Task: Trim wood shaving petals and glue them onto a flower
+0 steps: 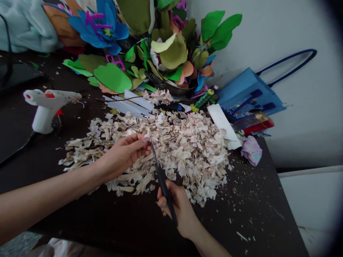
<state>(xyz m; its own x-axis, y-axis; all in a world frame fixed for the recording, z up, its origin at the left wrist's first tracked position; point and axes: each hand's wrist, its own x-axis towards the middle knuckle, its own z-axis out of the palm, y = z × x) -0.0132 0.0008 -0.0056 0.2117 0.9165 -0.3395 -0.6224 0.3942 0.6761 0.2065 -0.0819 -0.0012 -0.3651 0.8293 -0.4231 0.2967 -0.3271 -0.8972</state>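
My left hand (pixel 128 151) pinches a small pale dried flake (pixel 148 133) between thumb and fingertips. In my right hand (pixel 179 205) is a pair of scissors with black handles (pixel 164 184), fingers wrapped around them. The blades point up and away, their tips right beside the pinched flake. Whether the blades touch it, I cannot tell. Beneath both hands spreads a wide heap of dry, pale pinkish-beige flakes (pixel 193 146), like petals or papery peel, on a dark table (pixel 107 221).
A white glue gun (pixel 45 107) stands at left, near translucent glue sticks (pixel 128 107). Behind are colourful fabric flowers (pixel 171 53) and green thread (pixel 205 98). To the right lie a blue bag (pixel 246 92), a white strip (pixel 223 125) and a crumpled lilac piece (pixel 252 150); the wall rises beyond.
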